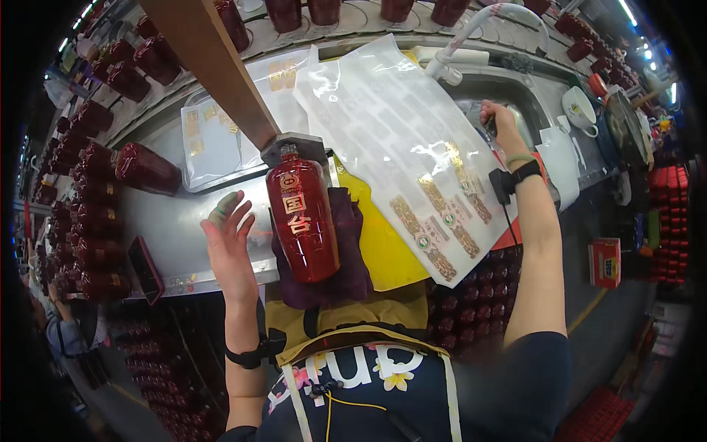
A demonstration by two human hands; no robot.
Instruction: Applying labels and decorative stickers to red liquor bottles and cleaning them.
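Left hand (232,243) is hovering open, empty, by a red bottle (313,239) at the worktop's (173,225) front edge; right hand (502,127) is hanging curled, contents unclear.

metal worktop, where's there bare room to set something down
The metal worktop is mostly bare between the phone, pale tray and left hand, barring small scraps near its front edge. Rightward is crowded: red bottle, purple cloth, yellow sheet, clear label sheet.
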